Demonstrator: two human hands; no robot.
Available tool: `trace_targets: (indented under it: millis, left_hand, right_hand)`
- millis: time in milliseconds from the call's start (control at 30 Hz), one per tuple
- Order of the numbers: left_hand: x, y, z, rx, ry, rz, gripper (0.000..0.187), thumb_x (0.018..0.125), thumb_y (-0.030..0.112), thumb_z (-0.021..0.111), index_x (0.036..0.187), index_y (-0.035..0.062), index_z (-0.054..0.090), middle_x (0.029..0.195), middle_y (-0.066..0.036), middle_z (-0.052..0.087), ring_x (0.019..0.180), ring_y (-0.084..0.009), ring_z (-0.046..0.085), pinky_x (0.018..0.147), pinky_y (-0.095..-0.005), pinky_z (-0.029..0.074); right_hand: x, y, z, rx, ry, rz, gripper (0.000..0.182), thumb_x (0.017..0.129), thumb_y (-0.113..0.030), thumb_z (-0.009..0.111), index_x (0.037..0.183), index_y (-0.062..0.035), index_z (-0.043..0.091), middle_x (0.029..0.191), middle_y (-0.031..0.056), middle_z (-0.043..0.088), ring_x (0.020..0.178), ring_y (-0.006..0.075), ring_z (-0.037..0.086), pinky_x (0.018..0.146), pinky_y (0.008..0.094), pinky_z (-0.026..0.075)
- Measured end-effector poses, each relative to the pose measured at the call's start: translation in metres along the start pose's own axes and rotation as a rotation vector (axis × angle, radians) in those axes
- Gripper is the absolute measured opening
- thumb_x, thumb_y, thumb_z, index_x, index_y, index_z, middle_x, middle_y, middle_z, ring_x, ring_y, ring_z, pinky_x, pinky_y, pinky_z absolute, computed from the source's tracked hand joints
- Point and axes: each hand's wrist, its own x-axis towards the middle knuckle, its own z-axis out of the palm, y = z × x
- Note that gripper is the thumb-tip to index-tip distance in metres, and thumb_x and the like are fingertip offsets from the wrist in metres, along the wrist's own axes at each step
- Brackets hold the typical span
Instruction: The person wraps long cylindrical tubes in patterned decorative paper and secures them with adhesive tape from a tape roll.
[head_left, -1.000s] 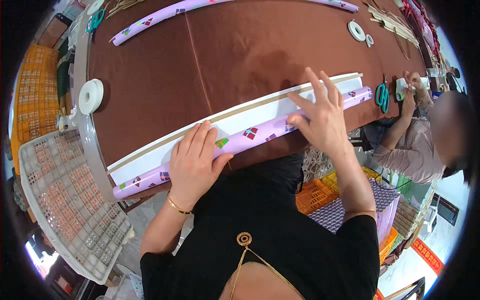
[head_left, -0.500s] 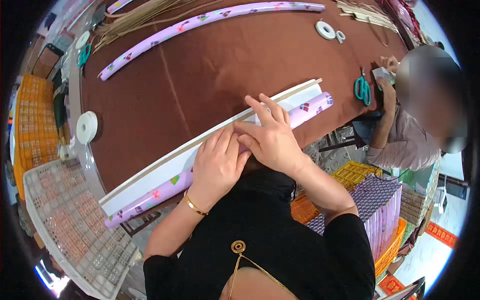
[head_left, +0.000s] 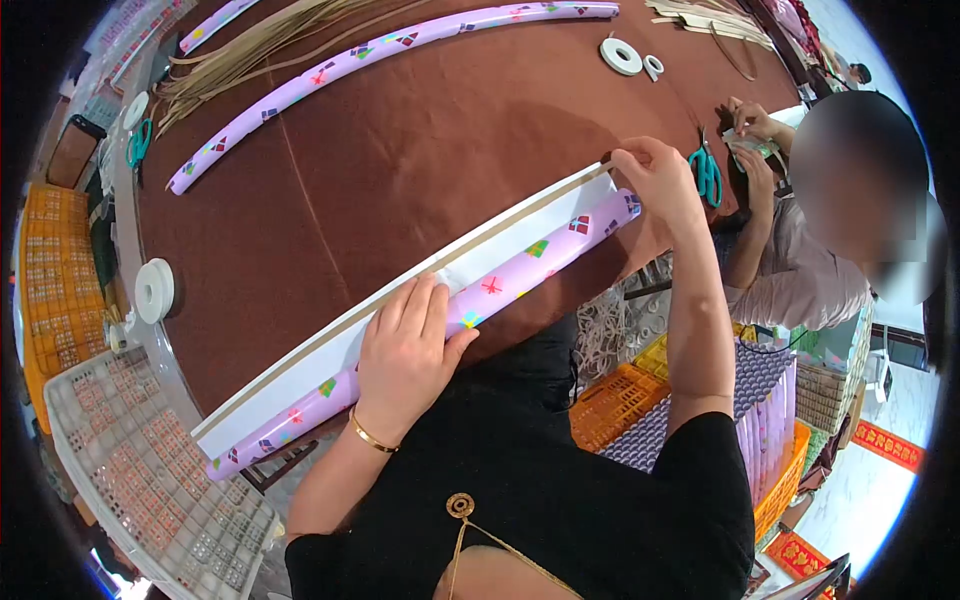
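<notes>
A partly rolled sheet of lilac gift wrap (head_left: 536,250) with colourful gift patterns lies slantwise at the table's near edge, its white underside showing. Along the white far margin runs a narrow tan strip (head_left: 520,214). My left hand (head_left: 408,340) presses on the roll near its middle, fingers stretched over the white margin. At the right end, my right hand (head_left: 660,180) pinches the tip of the tan strip between thumb and finger; the exact contact is partly hidden.
A second lilac roll (head_left: 400,42) lies farther back beside tan strips (head_left: 240,60). White tape rolls (head_left: 154,290) and teal scissors (head_left: 706,178) are on the brown tabletop (head_left: 430,150). A co-worker's hands (head_left: 755,150) are at the right; crates (head_left: 150,470) stand below.
My right hand has moved from the middle of the roll to the strip's right end and closed there. My left hand stays on the roll. The view has shifted slightly.
</notes>
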Motion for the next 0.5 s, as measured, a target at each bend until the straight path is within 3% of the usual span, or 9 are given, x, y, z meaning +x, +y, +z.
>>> trace_targets:
  millis: [133, 200, 333, 400, 500]
  left_hand:
    - [0.001, 0.001, -0.002, 0.004, -0.023, -0.010, 0.053, 0.080, 0.033, 0.075, 0.117, -0.0034, 0.061, 0.124, -0.018, 0.061, 0.111, -0.0314, 0.059, 0.092, -0.0396, 0.049]
    - [0.002, 0.002, -0.002, 0.004, -0.028, -0.012, 0.053, 0.080, 0.033, 0.075, 0.117, -0.0033, 0.061, 0.124, -0.018, 0.061, 0.111, -0.0314, 0.059, 0.092, -0.0395, 0.049]
    - [0.002, 0.002, -0.002, -0.008, -0.039, -0.024, 0.054, 0.080, 0.033, 0.075, 0.117, -0.0029, 0.060, 0.124, -0.018, 0.061, 0.111, -0.0314, 0.059, 0.092, -0.0394, 0.049]
    - [0.002, 0.002, -0.003, -0.007, -0.039, -0.022, 0.054, 0.080, 0.033, 0.075, 0.117, -0.0028, 0.060, 0.124, -0.017, 0.061, 0.112, -0.0313, 0.059, 0.092, -0.0395, 0.049]
    - [0.002, 0.002, -0.001, 0.000, -0.036, -0.016, 0.054, 0.080, 0.034, 0.075, 0.117, -0.0025, 0.060, 0.124, -0.017, 0.061, 0.112, -0.0311, 0.058, 0.092, -0.0394, 0.049]
  right_hand:
    - [0.005, 0.005, 0.007, -0.037, -0.051, 0.054, 0.030, 0.085, -0.022, 0.069, 0.101, 0.0028, 0.070, 0.076, 0.0110, 0.070, 0.071, 0.0159, 0.068, 0.064, 0.0291, 0.052]
    - [0.007, 0.012, 0.011, -0.038, -0.033, -0.015, 0.029, 0.084, -0.021, 0.069, 0.099, 0.0032, 0.069, 0.075, 0.0095, 0.069, 0.069, 0.0137, 0.066, 0.062, 0.0274, 0.051]
    - [0.013, 0.021, 0.021, 0.106, -0.003, -0.014, 0.028, 0.084, -0.022, 0.069, 0.096, 0.0034, 0.068, 0.073, 0.0092, 0.069, 0.067, 0.0148, 0.065, 0.062, 0.0291, 0.051]
    - [0.009, 0.012, 0.016, -0.110, 0.089, -0.002, 0.030, 0.085, -0.025, 0.068, 0.095, 0.0037, 0.068, 0.073, 0.0104, 0.068, 0.068, 0.0155, 0.065, 0.062, 0.0307, 0.051]
    - [0.009, 0.013, 0.009, -0.143, 0.022, 0.056, 0.031, 0.086, -0.026, 0.067, 0.095, 0.0037, 0.068, 0.073, 0.0121, 0.068, 0.068, 0.0162, 0.065, 0.062, 0.0318, 0.051]
